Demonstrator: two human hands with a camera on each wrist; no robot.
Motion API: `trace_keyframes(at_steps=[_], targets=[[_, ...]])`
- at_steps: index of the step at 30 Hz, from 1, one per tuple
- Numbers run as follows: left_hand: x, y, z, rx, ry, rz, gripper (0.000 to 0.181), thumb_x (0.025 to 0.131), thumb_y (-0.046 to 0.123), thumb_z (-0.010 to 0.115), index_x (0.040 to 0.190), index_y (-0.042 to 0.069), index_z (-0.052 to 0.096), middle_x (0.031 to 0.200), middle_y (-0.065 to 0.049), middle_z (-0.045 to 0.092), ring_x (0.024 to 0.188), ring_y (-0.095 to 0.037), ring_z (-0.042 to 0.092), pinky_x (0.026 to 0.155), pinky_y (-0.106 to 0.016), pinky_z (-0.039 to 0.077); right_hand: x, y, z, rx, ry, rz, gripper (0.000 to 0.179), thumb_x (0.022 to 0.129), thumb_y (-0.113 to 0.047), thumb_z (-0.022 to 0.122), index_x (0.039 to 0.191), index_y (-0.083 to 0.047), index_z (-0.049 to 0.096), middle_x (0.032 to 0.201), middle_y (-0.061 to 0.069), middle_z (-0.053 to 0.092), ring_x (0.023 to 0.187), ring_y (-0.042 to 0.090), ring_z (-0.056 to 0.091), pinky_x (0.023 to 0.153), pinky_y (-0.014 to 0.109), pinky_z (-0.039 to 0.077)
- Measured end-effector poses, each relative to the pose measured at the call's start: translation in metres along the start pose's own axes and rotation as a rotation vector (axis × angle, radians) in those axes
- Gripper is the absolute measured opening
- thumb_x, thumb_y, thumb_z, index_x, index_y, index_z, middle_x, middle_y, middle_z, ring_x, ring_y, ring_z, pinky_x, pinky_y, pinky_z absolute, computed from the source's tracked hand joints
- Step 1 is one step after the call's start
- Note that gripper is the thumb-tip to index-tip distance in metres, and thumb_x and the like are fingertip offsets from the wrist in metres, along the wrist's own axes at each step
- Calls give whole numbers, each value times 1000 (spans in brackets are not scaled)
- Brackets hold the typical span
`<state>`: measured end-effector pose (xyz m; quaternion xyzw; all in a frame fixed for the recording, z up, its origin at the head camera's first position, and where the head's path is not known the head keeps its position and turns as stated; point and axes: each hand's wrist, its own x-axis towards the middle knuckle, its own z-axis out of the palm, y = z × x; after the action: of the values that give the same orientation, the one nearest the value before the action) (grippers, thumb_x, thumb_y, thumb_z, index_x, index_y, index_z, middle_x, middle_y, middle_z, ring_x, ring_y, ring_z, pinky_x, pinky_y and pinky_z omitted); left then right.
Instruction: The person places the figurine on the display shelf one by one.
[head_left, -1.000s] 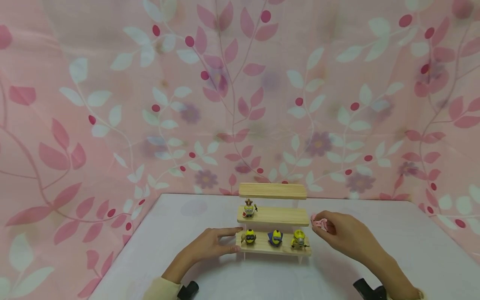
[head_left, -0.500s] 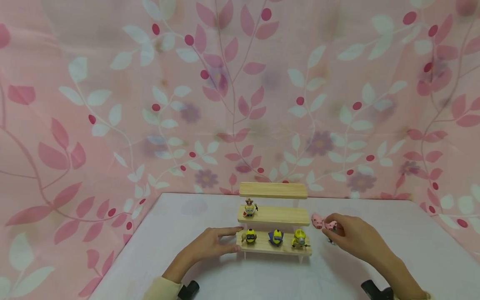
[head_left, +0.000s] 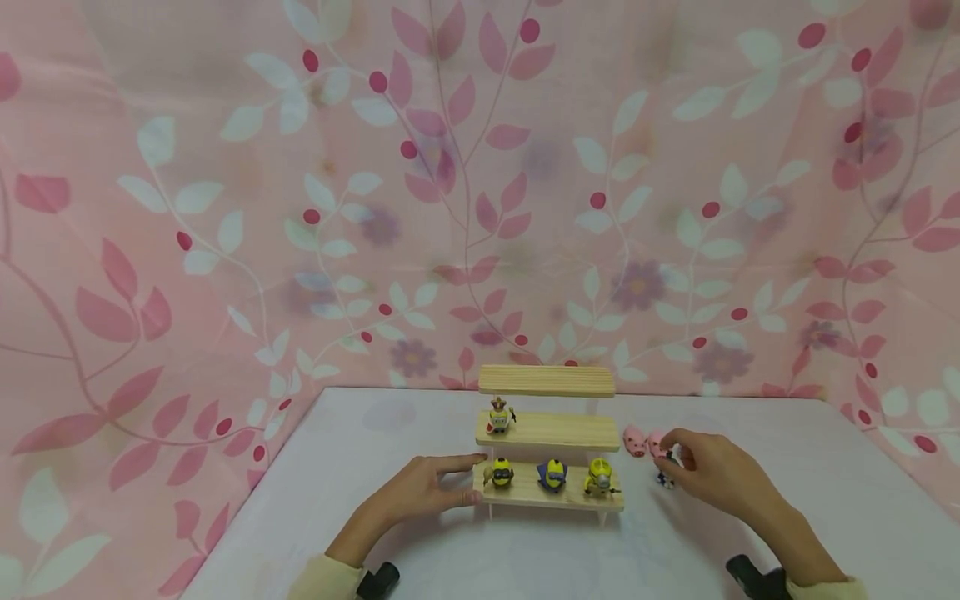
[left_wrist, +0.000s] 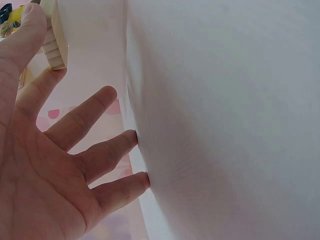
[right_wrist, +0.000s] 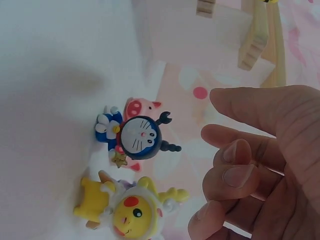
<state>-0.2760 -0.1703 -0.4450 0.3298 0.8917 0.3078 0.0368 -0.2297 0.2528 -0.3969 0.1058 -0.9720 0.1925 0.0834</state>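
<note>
A small wooden shelf rack (head_left: 562, 431) with three tiers stands on the white table. My left hand (head_left: 427, 490) touches the left end of its lowest board with thumb and index finger, the other fingers spread straight. Off the rack's right side, my right hand (head_left: 716, 471) hovers beside several figurines, with nothing between its relaxed fingers. Closest to it is a blue cat figurine (right_wrist: 140, 137) in a dark hood. Two pink pig figurines (head_left: 634, 442) stand behind that. In the right wrist view a yellow figurine (right_wrist: 132, 217) with red cheeks and white hood appears below the cat.
Three yellow toy figurines (head_left: 553, 475) line the lowest board. A crowned yellow figurine (head_left: 498, 417) stands at the middle board's left end. A pink floral cloth (head_left: 465, 208) hangs behind the table (head_left: 540, 554).
My right hand has let go of a pink pig figurine beside the rack and moved right, to the other figurines. The left hand has stayed at the rack.
</note>
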Motion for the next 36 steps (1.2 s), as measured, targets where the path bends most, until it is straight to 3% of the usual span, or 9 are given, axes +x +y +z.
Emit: trace_keyframes(at_steps=[5, 11, 17, 29, 36], targets=[[0, 0, 0, -26, 0, 0, 64, 79, 64, 57, 135, 33, 50, 127, 6, 55, 120, -17, 47, 91, -43, 44, 5, 5, 2, -8, -10, 19, 28, 82, -39, 69, 96, -15, 66, 63, -5, 45, 54, 11, 40, 46, 25, 32], [0, 2, -1, 21, 10, 1, 65, 79, 66, 56, 135, 33, 50, 124, 4, 58, 119, -19, 49, 91, -43, 44, 10, 11, 5, -12, -17, 35, 28, 82, -39, 69, 95, -15, 65, 62, -3, 45, 54, 12, 40, 46, 27, 31], [1, 2, -1, 9, 2, -17, 65, 79, 66, 56, 135, 34, 49, 124, 4, 57, 120, -19, 48, 92, -43, 44, 12, 15, 8, -8, -29, 58, 28, 83, -35, 69, 96, -11, 65, 64, -3, 48, 55, 13, 42, 47, 29, 34], [0, 4, -1, 6, 3, -13, 64, 79, 63, 58, 135, 32, 50, 123, 4, 58, 119, -18, 49, 93, -43, 43, 12, 17, 10, -28, -106, 113, 18, 85, -29, 66, 93, -12, 65, 71, -2, 55, 61, 14, 47, 51, 31, 40], [0, 3, -1, 7, 7, -13, 65, 79, 64, 57, 135, 32, 50, 123, 2, 59, 119, -20, 49, 91, -44, 44, 13, 15, 10, -37, -97, 102, 11, 85, -22, 66, 90, -12, 65, 69, -4, 54, 61, 14, 47, 51, 31, 40]])
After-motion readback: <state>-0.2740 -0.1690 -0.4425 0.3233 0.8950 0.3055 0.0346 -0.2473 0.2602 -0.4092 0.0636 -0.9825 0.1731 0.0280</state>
